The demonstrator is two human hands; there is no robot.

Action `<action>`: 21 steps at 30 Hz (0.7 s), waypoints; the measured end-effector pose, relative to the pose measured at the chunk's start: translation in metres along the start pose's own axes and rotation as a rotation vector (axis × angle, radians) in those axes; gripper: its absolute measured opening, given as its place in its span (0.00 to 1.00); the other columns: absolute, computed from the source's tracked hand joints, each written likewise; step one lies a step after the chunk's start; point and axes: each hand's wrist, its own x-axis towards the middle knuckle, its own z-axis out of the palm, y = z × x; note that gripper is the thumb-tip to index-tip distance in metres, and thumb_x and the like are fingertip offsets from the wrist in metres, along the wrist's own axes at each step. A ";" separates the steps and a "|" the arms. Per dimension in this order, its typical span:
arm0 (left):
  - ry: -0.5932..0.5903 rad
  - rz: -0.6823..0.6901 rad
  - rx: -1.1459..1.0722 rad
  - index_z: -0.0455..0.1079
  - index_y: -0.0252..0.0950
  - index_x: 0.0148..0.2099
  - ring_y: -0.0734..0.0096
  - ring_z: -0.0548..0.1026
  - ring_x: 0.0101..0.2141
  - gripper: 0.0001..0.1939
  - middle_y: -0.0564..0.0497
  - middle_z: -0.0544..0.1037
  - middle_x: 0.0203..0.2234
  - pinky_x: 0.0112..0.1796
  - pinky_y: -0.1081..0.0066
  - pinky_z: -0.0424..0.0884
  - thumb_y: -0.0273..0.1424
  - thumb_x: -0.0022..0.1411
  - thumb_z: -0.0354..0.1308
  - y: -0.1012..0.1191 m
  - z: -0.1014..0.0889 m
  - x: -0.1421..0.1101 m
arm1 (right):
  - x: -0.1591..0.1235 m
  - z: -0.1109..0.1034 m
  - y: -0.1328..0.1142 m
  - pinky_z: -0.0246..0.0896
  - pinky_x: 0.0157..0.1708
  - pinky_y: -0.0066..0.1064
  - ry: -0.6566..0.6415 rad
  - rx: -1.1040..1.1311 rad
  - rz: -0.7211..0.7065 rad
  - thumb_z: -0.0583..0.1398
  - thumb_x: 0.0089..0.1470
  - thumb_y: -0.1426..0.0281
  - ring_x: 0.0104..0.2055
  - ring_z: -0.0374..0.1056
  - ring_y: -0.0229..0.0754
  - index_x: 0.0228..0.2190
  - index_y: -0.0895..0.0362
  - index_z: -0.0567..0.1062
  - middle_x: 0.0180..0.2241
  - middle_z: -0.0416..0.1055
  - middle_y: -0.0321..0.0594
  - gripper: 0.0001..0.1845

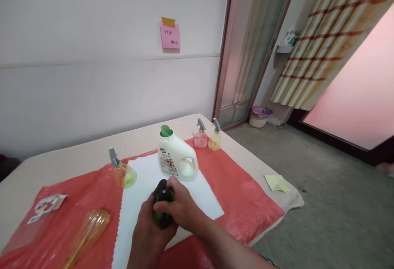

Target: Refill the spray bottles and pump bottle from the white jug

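Note:
Both my hands hold a small dark green spray bottle (163,218) over a white cloth (138,203). My left hand (147,230) wraps its body from below. My right hand (181,207) grips its top, by the black spray head. Just beyond stands a white detergent jug (177,156) with a green cap. A green-tinted spray bottle (123,174) stands to the left of the jug.
A red plastic sheet (246,195) covers the table (76,154). A pink spray bottle (200,135) and a yellow one (214,137) stand at the far edge. An amber bottle (88,234) lies at left, near a small packet (47,205). A yellow folded paper (278,183) lies at the right corner.

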 end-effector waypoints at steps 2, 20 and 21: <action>-0.012 0.005 0.002 0.64 0.44 0.62 0.51 0.78 0.51 0.39 0.47 0.77 0.53 0.44 0.63 0.75 0.40 0.46 0.66 0.003 0.001 -0.001 | -0.001 0.004 -0.001 0.56 0.34 0.32 0.130 -0.073 0.031 0.71 0.36 0.70 0.33 0.60 0.39 0.29 0.52 0.64 0.27 0.65 0.27 0.22; 0.036 -0.030 -0.005 0.60 0.43 0.64 0.50 0.78 0.50 0.42 0.45 0.78 0.52 0.46 0.60 0.74 0.39 0.46 0.67 0.004 0.006 -0.002 | 0.007 -0.015 -0.004 0.59 0.44 0.35 -0.176 0.048 -0.061 0.70 0.41 0.65 0.41 0.66 0.43 0.36 0.53 0.75 0.35 0.70 0.32 0.18; 0.039 -0.023 -0.006 0.60 0.43 0.64 0.50 0.78 0.50 0.42 0.45 0.78 0.52 0.47 0.60 0.74 0.39 0.46 0.66 0.004 0.006 -0.002 | 0.006 -0.017 -0.004 0.59 0.47 0.36 -0.216 0.075 -0.093 0.69 0.42 0.65 0.43 0.66 0.44 0.38 0.53 0.76 0.36 0.71 0.33 0.18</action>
